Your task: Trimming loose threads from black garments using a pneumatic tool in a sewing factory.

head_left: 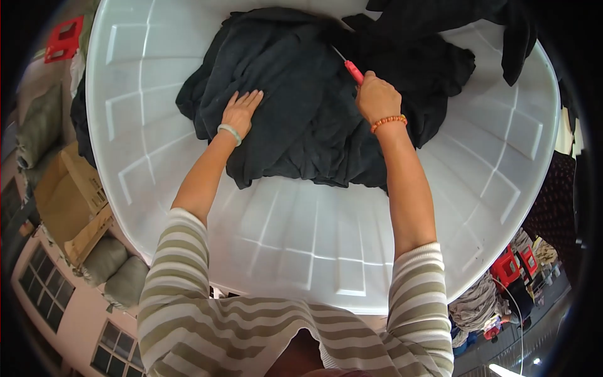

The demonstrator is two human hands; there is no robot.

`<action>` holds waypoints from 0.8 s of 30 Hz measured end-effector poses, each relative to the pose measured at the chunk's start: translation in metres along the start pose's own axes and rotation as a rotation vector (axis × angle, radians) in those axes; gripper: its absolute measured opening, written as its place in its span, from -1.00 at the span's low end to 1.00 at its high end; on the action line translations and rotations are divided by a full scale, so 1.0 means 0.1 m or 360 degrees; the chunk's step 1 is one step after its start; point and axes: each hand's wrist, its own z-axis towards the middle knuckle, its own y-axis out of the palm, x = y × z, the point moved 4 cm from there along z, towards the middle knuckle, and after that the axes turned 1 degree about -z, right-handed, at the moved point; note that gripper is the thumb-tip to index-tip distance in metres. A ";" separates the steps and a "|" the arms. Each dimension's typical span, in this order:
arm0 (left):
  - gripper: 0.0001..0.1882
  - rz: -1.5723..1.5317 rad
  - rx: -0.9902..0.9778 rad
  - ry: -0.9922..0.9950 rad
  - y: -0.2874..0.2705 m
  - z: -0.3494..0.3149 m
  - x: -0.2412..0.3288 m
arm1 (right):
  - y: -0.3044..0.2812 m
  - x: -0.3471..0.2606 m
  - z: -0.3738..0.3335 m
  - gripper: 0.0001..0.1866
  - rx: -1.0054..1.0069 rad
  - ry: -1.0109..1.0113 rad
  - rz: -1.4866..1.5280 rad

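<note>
A heap of black cloth (286, 113) lies on a large white plastic tub-like surface (308, 232) with moulded ribs. My left hand (239, 114) rests flat on the left part of the cloth, its fingers stretched out and a pale bangle at the wrist. Closed around a pink-red handle is my right hand (379, 100), with an orange beaded bracelet at its wrist. It holds a red-handled tool (353, 71) whose thin metal blade points up and left, to the far part of the cloth. The blade's tip is hard to see against the black.
More black cloth (465, 19) hangs over the far right rim. To the left are an open cardboard box (72, 198), stuffed sacks (116, 267) and a red plastic crate (63, 39). Grey cloth (480, 301) and red containers (506, 266) sit at the lower right.
</note>
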 end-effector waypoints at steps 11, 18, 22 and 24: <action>-0.36 0.0046 -0.0630 0.0066 -0.11 -1.42 0.42 | -0.02 -0.61 -0.92 -0.82 -0.0436 -0.0550 0.0362; -0.37 -0.0416 -0.0064 0.0196 -0.69 -0.36 0.74 | 0.17 -0.31 -1.27 -0.84 -0.0506 -0.0413 0.0290; -0.30 -0.0192 0.0357 0.0114 -0.51 0.81 0.69 | 0.13 -0.18 -1.28 -0.85 -0.0458 -0.0295 0.0243; -0.39 -0.0468 0.0209 -0.0160 -0.09 1.19 0.38 | 0.04 -0.16 -1.22 -0.85 -0.0445 -0.0282 0.0200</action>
